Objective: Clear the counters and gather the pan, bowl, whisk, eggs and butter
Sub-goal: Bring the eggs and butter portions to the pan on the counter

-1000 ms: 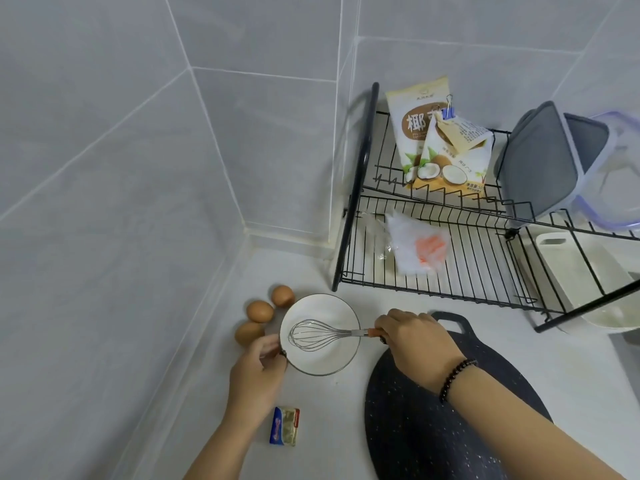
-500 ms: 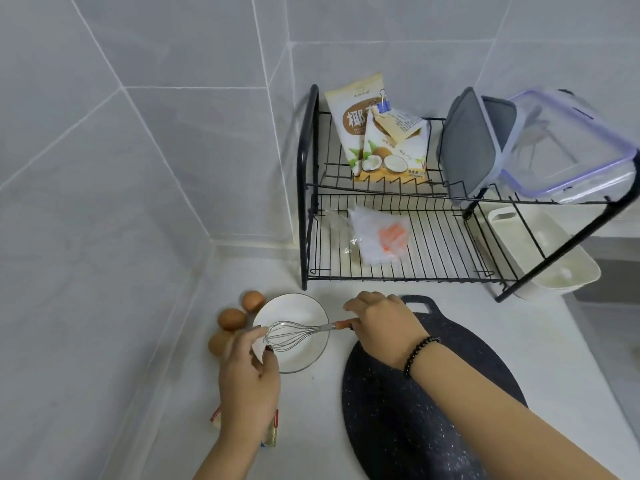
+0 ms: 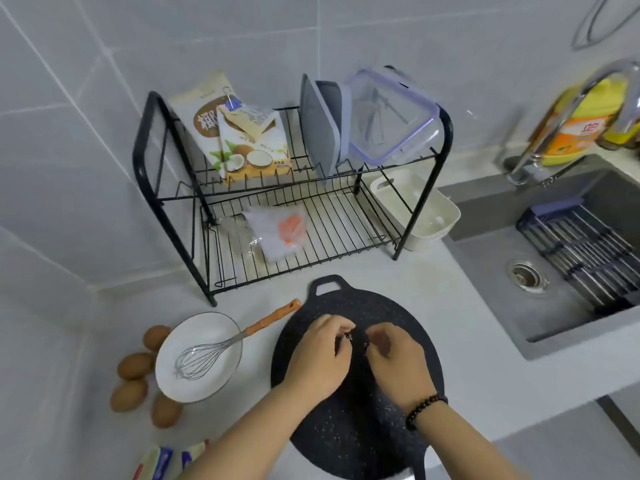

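Both hands over the dark pan (image 3: pixel 356 441) on the counter (image 3: pixel 460 306): left hand (image 3: pixel 320 355) and right hand (image 3: pixel 394 358) curled, fingertips pinching something small, unclear what. Left of the pan: whisk (image 3: pixel 221 344) in bowl (image 3: pixel 197 358), eggs (image 3: pixel 133 365), butter (image 3: pixel 162 464) near edge.

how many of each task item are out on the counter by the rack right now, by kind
eggs: 4
bowl: 1
whisk: 1
pan: 1
butter: 1 pack, partly cut off at the frame edge
total: 8
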Tool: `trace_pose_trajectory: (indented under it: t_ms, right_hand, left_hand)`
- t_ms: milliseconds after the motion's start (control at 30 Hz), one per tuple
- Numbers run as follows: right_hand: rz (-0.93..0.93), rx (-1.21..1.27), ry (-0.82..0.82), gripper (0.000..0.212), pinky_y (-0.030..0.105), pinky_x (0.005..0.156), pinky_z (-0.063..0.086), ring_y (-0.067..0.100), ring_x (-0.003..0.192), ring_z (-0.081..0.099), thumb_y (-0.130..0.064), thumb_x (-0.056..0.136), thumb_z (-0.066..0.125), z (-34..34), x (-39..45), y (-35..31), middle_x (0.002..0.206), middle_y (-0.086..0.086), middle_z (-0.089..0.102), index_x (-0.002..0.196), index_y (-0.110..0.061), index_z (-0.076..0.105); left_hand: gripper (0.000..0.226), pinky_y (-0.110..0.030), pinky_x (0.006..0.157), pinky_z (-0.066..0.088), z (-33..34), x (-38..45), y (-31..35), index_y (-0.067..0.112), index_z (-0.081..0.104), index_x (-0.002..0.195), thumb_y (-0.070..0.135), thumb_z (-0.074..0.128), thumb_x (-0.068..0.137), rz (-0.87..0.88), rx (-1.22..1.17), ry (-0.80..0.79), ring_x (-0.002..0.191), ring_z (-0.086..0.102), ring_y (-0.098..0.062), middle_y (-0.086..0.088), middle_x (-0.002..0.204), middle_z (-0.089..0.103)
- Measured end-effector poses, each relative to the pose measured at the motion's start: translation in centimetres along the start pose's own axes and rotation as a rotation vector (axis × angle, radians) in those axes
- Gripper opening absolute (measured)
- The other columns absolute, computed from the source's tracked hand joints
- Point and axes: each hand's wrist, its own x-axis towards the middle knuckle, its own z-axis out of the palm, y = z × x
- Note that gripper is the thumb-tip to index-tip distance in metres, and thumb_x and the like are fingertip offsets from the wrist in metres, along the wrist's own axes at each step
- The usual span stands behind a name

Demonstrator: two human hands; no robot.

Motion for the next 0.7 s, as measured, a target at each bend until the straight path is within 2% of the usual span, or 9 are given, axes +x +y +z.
trace_pose_trajectory:
  t_ms: [67, 167, 367, 500, 600, 700]
  right_hand:
    - [0.139, 0.055, 0.002, 0.019, 0.011, 0.08, 0.04, 0.004, 0.094, 0.057, -0.011, 0.09, 0.055, 0.1, -1.3, 1.9, 0.104, -0.008, 0.063, 0.104, -0.022, 0.061]
    - [0.238, 0.024, -0.054, 0.018, 0.015, 0.082, 0.043, 0.006, 0.093, 0.058, -0.012, 0.09, 0.053, 0.7, -2.8, 3.5, 0.103, -0.008, 0.063, 0.102, -0.023, 0.06]
    - [0.44, -0.14, -0.104, 0.011, 0.022, 0.069, 0.049, 0.011, 0.078, 0.058, -0.019, 0.088, 0.049, 0.3, -5.3, 6.2, 0.085, -0.005, 0.062, 0.08, -0.021, 0.056]
    - [0.53, -0.301, -0.245, 0.032, 0.024, 0.06, 0.046, 0.016, 0.064, 0.052, -0.032, 0.088, 0.05, -0.1, -6.8, 7.2, 0.066, -0.004, 0.049, 0.061, -0.019, 0.04]
    - [0.56, -0.355, -0.296, 0.036, 0.025, 0.064, 0.048, 0.018, 0.068, 0.053, -0.041, 0.088, 0.051, -0.2, -7.2, 7.0, 0.066, -0.005, 0.047, 0.062, -0.02, 0.037]
    - [0.594, -0.375, -0.34, 0.031, 0.024, 0.07, 0.05, 0.016, 0.075, 0.057, -0.045, 0.088, 0.05, -0.6, -7.6, 6.8, 0.075, -0.005, 0.053, 0.07, -0.02, 0.046]
  left_hand:
    - [0.028, -0.02, 0.105, 0.039, 1.6, 1.5, 0.0, 0.025, 0.054, 0.124, 0.019, 0.048, 0.098, -0.009, 0.03, -0.057, 0.123, 0.044, -0.003, 0.012, 0.128, 0.047]
    - [0.032, -0.014, 0.104, 0.026, 2.7, 3.0, -0.8, 0.02, 0.049, 0.132, 0.021, 0.045, 0.1, 0.02, 0.125, -0.075, 0.134, 0.032, -0.008, 0.007, 0.139, 0.037]
    - [0.049, -0.039, 0.121, 0.016, 3.2, 6.5, -2.9, 0.013, 0.034, 0.146, 0.028, 0.043, 0.1, -0.083, 0.389, -0.037, 0.147, 0.011, -0.025, -0.008, 0.157, 0.019]
    - [0.054, -0.044, 0.121, 0.013, 3.4, 8.2, -3.5, 0.012, 0.027, 0.149, 0.03, 0.043, 0.1, -0.178, 0.432, -0.059, 0.149, 0.002, -0.031, -0.013, 0.161, 0.006]
    - [0.055, -0.045, 0.121, 0.015, 3.5, 8.8, -3.6, 0.014, 0.028, 0.149, 0.028, 0.046, 0.099, -0.18, 0.391, -0.043, 0.148, 0.005, -0.032, -0.013, 0.16, 0.007]
    - [0.06, -0.045, 0.12, 0.015, 3.3, 9.2, -3.5, 0.011, 0.021, 0.152, 0.028, 0.045, 0.099, -0.203, 0.38, -0.04, 0.148, 0.007, -0.032, -0.013, 0.161, 0.008]
